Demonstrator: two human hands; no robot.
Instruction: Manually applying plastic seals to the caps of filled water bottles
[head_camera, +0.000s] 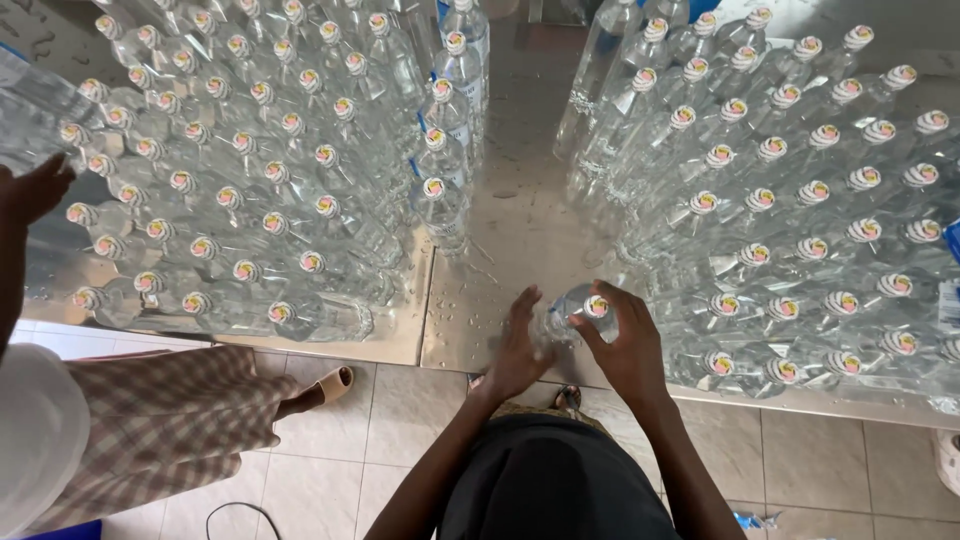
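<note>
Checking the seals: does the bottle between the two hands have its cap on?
Yes, the bottle held between the left hand and right hand has a cap on.

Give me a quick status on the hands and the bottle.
Left hand and right hand both on one capped bottle at the table edge. Bottle rows crowd right. Co-worker's hand far left.
</note>
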